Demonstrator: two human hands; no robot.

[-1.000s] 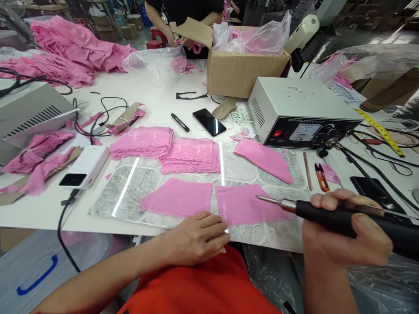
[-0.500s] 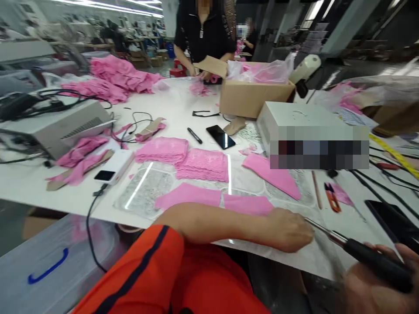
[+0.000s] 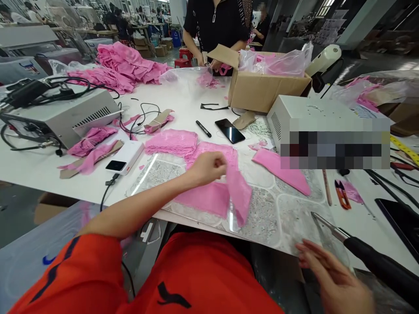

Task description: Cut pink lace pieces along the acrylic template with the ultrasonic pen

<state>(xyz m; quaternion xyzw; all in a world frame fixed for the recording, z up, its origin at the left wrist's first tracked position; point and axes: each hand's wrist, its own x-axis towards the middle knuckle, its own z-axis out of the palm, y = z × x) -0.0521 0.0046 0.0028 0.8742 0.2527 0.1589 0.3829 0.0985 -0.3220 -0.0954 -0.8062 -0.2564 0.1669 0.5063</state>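
Note:
My left hand (image 3: 209, 167) is closed in a pinch on a pink fabric piece (image 3: 240, 194), which hangs down from the fingers toward the mat. Beneath it another pink piece (image 3: 209, 198) lies flat on the patterned mat (image 3: 262, 213). Just behind are two stacks of pink lace-edged fabric (image 3: 172, 141). My right hand (image 3: 334, 274) is at the front edge of the table with its fingers stretched out and nothing in them. Beside it lies a tool with a black handle (image 3: 376, 259) and a metal tip, apart from the fingers. A further pink piece (image 3: 283, 172) lies to the right.
Around the mat are a power bank (image 3: 126, 157), a marker (image 3: 203, 129), a phone (image 3: 230, 131), orange snips (image 3: 342, 195) and a grey box (image 3: 304, 109). Left stands another device (image 3: 75, 115) with cables. A person in black stands across the table near a carton (image 3: 268, 91).
My left hand has moved left and up from the tool's tip and taken hold of a pink piece. My right hand has let go of the black handle and opened.

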